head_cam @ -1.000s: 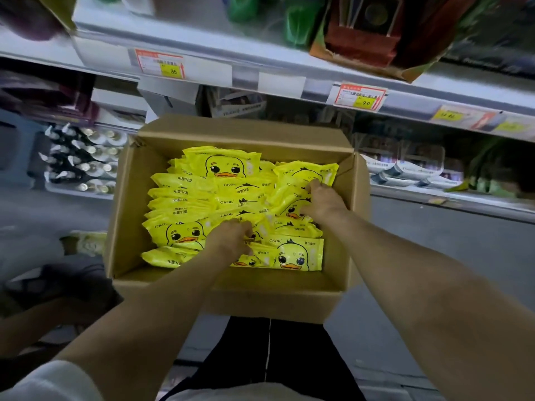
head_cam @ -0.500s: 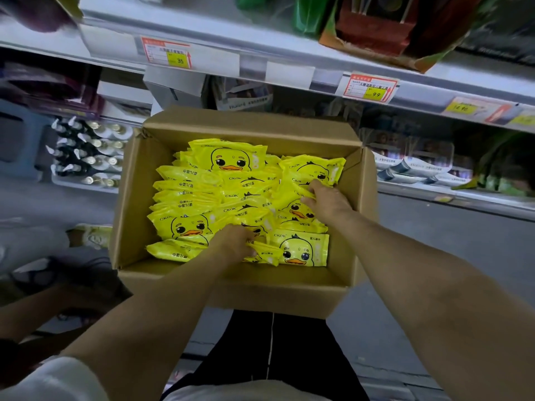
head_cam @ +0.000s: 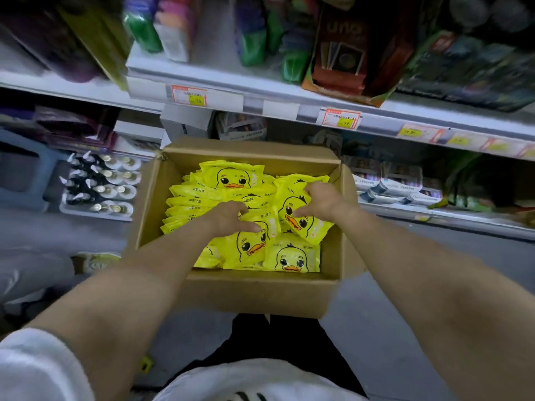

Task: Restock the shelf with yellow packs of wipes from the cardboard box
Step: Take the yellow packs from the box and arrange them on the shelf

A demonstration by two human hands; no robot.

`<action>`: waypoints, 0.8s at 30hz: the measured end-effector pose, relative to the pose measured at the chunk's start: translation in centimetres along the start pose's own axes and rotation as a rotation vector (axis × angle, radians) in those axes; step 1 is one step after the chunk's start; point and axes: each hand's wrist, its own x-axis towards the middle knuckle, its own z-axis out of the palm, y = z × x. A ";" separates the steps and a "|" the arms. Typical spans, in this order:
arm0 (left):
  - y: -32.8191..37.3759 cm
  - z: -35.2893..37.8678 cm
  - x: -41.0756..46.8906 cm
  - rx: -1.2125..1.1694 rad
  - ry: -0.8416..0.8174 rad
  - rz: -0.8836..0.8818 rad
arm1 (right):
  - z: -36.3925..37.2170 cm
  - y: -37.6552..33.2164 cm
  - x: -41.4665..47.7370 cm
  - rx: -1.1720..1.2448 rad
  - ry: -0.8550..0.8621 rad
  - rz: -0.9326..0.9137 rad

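1. Nearest the camera, a white sleeve [head_cam: 34,369] and dark trousers [head_cam: 260,337] framed two bare forearms reaching forward into one open cardboard box [head_cam: 260,296].
2. The left hand [head_cam: 228,218] was clenched into the heap, fingers dug under and thumb laid across the middle pack [head_cam: 252,244].
3. The right hand [head_cam: 324,199] grasped a tilted pack [head_cam: 304,224], fingers curled over its top edge, one end raised off its neighbours.
4. By my reading the step in hand was the pick-up: both hands were gathering packs, and none had left the box yet.
5. The next move called for lifting both packs clear of the box walls and carrying them to the shelf. Which bay was meant for them, I could not tell.
6. The yellow packs of wipes [head_cam: 202,198] all lay inside the box. Four showed duck faces: the two gripped, one flat in the near right corner [head_cam: 291,257], and one by the far wall [head_cam: 231,176]. A row stood on edge along the left, too overlapped for a sure count.
7. Beyond the box, a tray of bottles [head_cam: 101,183] sat low on the left, in about four rows.
8. Farthest, the upper shelf [head_cam: 289,102] carried two clear red-framed price labels [head_cam: 188,95], blurred ones to the right, and one UNO card box [head_cam: 344,47].
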 end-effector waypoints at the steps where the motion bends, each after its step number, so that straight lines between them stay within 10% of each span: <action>1: 0.8 -1.0 -0.7 0.033 -0.027 -0.005 | -0.9 -0.2 -0.7 -0.006 0.023 -0.004; 8: 7.0 -9.6 -5.3 0.434 0.034 0.092 | -9.1 -1.9 -6.5 -0.031 0.239 -0.119; 15: 13.8 -17.6 -12.7 -0.005 0.155 0.227 | -18.3 -3.3 -12.1 -0.084 0.512 -0.153; 21: 17.1 -20.0 -15.2 0.168 0.469 0.318 | -22.5 -3.5 -15.5 -0.031 0.615 -0.172; 24: 18.5 -21.0 -17.1 0.092 0.345 0.310 | -23.9 -3.2 -16.7 -0.022 0.643 -0.198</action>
